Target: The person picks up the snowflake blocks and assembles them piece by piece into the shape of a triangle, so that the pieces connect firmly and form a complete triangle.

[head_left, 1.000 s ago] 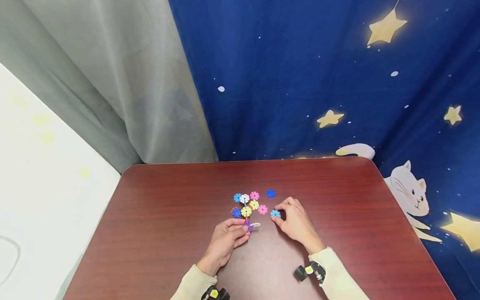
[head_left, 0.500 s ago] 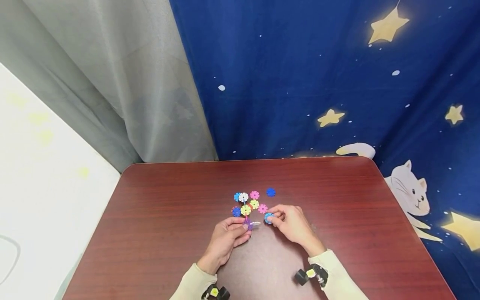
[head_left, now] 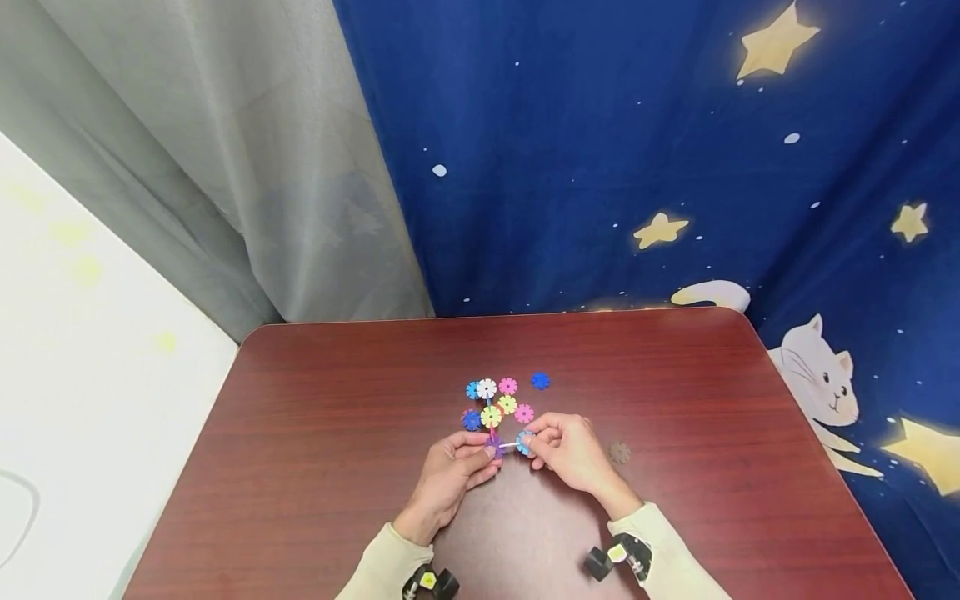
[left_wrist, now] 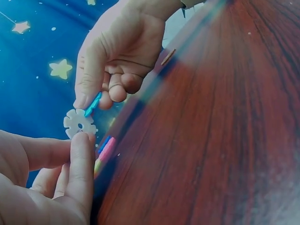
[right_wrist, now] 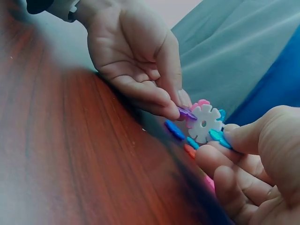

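Observation:
My left hand (head_left: 446, 477) pinches a purple notched plastic disc (right_wrist: 186, 113) between thumb and fingers. Slotted into it is a white notched disc (right_wrist: 204, 123), standing on edge between both hands. A light blue notched disc (right_wrist: 219, 138) is pinched in my right hand (head_left: 573, 454), its edge meeting the white disc's rim; how deep it sits in the slot I cannot tell. Beyond the left fingers, a linked row runs away from the purple disc, with a yellow disc (head_left: 491, 417) and another white disc (head_left: 487, 388) at its far end.
Around the row are more notched discs: pink (head_left: 524, 413), dark blue (head_left: 472, 421) and light blue (head_left: 473, 390). A dark blue disc (head_left: 541, 381) lies farther back. One brown disc (head_left: 619, 452) lies right of the right hand on the reddish-brown table (head_left: 315, 433).
My right hand has lifted the light blue disc off the table and brought it left to the white disc. The brown disc has come into view behind it. My left hand stays in place.

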`<action>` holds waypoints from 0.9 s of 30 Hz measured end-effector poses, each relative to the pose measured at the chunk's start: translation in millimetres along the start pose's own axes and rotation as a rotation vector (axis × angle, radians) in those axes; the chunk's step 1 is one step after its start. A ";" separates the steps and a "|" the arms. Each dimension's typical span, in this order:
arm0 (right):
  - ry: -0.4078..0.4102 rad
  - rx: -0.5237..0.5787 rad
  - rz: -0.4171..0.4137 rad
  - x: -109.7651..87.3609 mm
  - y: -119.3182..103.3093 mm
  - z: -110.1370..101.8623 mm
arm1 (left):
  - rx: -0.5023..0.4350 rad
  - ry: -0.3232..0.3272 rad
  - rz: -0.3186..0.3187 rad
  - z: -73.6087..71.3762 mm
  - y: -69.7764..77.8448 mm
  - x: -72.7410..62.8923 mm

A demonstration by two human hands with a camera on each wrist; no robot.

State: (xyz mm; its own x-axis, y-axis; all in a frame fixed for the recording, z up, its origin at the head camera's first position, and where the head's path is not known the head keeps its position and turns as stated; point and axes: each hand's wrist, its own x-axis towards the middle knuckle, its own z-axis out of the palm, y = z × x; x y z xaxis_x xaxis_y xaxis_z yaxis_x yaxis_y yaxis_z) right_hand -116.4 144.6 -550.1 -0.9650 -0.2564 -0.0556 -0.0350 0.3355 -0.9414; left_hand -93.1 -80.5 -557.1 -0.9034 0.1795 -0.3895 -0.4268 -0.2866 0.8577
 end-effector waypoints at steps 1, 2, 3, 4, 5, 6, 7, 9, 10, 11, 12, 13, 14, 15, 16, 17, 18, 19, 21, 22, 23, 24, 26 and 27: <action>0.002 0.005 -0.002 -0.2 -0.2 1.4 | 0.002 0.004 0.002 -0.1 -0.1 -0.1; 0.007 0.016 -0.003 -0.6 -0.4 2.7 | 0.003 0.008 0.005 -0.2 -0.4 -0.2; 0.013 0.023 -0.003 -0.8 -0.3 4.2 | 0.006 0.014 0.006 -0.3 -0.6 -0.4; 0.016 0.034 -0.003 -1.2 -0.2 5.7 | 0.009 0.021 0.007 -0.3 -0.7 -0.7; 0.017 0.043 -0.006 -1.5 0.1 7.4 | 0.012 0.028 0.008 -0.2 -0.9 -1.1; 0.020 0.055 -0.010 -1.7 0.7 9.1 | 0.014 0.034 0.010 0.0 -0.8 -1.7; 0.022 0.064 -0.015 -1.8 1.1 10.7 | 0.014 0.039 0.011 0.3 -0.9 -2.1; 0.026 0.075 -0.019 -1.7 1.9 13.0 | 0.016 0.048 0.015 1.4 -1.0 -2.8; 0.027 0.082 -0.018 -1.8 2.4 13.4 | 0.015 0.050 0.016 2.2 -1.2 -2.9; 0.030 0.084 -0.019 -1.6 2.8 13.5 | 0.012 0.052 0.018 3.1 -1.5 -2.8; 0.032 0.087 -0.016 -1.3 3.0 13.2 | 0.009 0.054 0.019 4.0 -2.0 -2.4; 0.033 0.079 -0.020 -0.8 3.0 12.5 | 0.009 0.054 0.022 4.8 -2.2 -2.4; 0.034 0.063 -0.024 -0.1 3.4 11.4 | 0.009 0.054 0.025 5.5 -2.7 -1.9; 0.038 0.041 -0.037 0.7 4.0 10.0 | 0.009 0.051 0.029 6.4 -3.1 -1.9; 0.046 0.014 -0.050 1.5 4.2 8.2 | 0.009 0.049 0.030 7.1 -3.5 -1.7; 0.058 -0.019 -0.063 2.6 4.4 6.4 | 0.012 0.045 0.032 7.6 -3.6 -1.8; 0.070 -0.049 -0.075 3.8 4.4 4.6 | 0.014 0.041 0.033 8.0 -3.3 -2.0; 0.092 -0.084 -0.088 5.6 4.2 2.4 | 0.016 0.038 0.034 8.1 -2.8 -2.3; 0.141 -0.143 -0.103 10.2 4.2 -2.2 | 0.021 0.027 0.032 8.0 -1.8 -2.2; 0.164 -0.163 -0.104 13.1 4.0 -4.5 | 0.024 0.024 0.028 7.5 -1.2 -1.8; 0.185 -0.184 -0.107 16.5 4.4 -6.6 | 0.027 0.021 0.030 6.7 -0.6 -2.2; 0.203 -0.205 -0.112 20.3 4.7 -8.9 | 0.030 0.021 0.027 5.9 0.0 -2.1; 0.241 -0.252 -0.125 29.1 7.4 -13.7 | 0.036 0.022 0.025 3.9 0.5 -2.1; 0.254 -0.275 -0.130 33.5 8.7 -16.2 | 0.038 0.023 0.023 2.9 0.7 -2.4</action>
State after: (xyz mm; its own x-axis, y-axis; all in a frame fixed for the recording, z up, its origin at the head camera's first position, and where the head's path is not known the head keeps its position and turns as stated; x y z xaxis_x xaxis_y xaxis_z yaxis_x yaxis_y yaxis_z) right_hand -153.2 153.6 -554.7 -0.9803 -0.0923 0.1744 -0.1961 0.5542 -0.8089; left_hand -91.1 -78.4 -554.6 -0.9138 0.1512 -0.3771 -0.4046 -0.2547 0.8783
